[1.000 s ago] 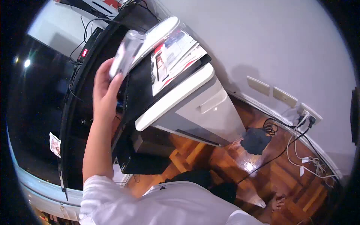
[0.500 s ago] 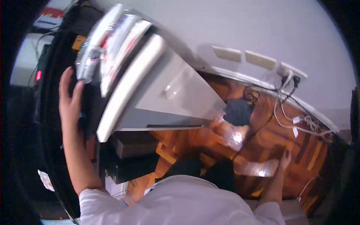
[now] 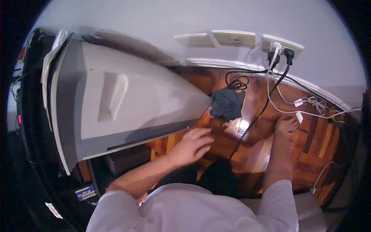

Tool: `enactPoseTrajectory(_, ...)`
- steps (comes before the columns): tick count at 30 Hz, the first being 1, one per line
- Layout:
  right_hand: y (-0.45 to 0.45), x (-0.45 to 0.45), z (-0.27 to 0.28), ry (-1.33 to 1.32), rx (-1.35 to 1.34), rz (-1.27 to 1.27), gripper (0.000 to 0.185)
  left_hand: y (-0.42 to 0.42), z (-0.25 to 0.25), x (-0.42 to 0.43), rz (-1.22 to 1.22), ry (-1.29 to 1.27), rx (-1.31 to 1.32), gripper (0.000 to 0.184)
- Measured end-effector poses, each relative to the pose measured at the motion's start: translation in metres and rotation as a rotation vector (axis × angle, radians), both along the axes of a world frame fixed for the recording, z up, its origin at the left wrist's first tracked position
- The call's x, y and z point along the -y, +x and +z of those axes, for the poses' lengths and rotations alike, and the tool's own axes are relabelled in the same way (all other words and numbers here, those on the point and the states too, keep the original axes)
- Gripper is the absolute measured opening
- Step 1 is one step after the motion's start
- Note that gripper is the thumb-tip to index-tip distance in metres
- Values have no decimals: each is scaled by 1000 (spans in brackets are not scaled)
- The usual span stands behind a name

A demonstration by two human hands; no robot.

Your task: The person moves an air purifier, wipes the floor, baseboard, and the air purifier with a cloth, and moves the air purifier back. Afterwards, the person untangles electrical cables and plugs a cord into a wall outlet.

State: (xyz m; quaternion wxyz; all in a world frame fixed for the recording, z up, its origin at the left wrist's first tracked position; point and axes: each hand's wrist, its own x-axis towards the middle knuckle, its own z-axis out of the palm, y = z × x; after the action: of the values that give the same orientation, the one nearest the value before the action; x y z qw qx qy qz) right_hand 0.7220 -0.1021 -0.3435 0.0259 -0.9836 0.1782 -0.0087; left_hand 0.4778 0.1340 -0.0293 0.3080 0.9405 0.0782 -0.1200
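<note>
My left hand (image 3: 192, 146) hovers with fingers apart beside the lower edge of a large light-grey plastic casing (image 3: 145, 91), which has a recessed handle on its side. Nothing is in this hand. Lower right, my right hand (image 3: 286, 126) is over the wooden floor, its fingers loosely spread and holding nothing that I can see. Just above it run white cables (image 3: 284, 111) with paper tags. A dark, crumpled cloth-like item (image 3: 227, 103) lies on the floor between the casing and my right hand.
Black and white plugs (image 3: 280, 55) fill a wall outlet, with cables hanging to the parquet floor (image 3: 309, 154). A coiled black cord (image 3: 238, 82) lies by the baseboard. Dark furniture (image 3: 38, 154) with a red-lit device (image 3: 19, 119) stands at left.
My left hand has moved from the items on top of the casing, at left, down and right over the floor. My right hand has shifted up toward the white cables. The view has turned right.
</note>
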Motion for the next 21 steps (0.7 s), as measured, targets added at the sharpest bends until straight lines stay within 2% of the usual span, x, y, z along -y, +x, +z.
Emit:
enactPoseTrajectory(1,0,-5,-6,4,0,-8,57,17,-33,-5,79,-45,11,31)
enactPoseTrajectory(3,0,-16,-21,-290,-22,-63,58,53,-109,-16,304,-83,25,36)
enactPoseTrajectory(5,0,-24,-16,-295,10,-64,58,87,-185,-31,600,-107,28,44)
enactPoseTrajectory(6,-5,-22,-14,-316,42,-53,57,105,-204,-29,595,-106,11,44)
enactPoseTrajectory(8,-10,-18,-19,-338,115,-38,56,136,-228,-23,1065,-69,-262,53)
enactPoseTrajectory(9,-5,-19,-20,-349,211,-23,55,144,-232,-22,1058,-69,-255,53)
enactPoseTrajectory(11,-5,-22,-21,-364,202,-27,55,148,-235,-17,844,269,-542,55)
enactPoseTrajectory(13,-7,-20,-25,-310,267,-27,54,140,-218,-30,1014,73,-465,47)
enactPoseTrajectory(14,-8,-19,-17,-323,256,-20,54,135,-213,-39,1108,-51,-380,43)
enactPoseTrajectory(16,-9,-24,-1,-391,10,3,54,133,-201,-55,1367,-380,-119,35)
enactPoseTrajectory(18,-9,-22,-5,-353,12,3,55,144,-181,-74,1568,-633,182,29)
enactPoseTrajectory(20,-11,-21,-9,-87,112,19,57,164,-162,-100,1661,-698,457,25)
enactPoseTrajectory(21,-11,-21,-7,-90,109,22,57,174,-154,-118,1673,-628,534,24)
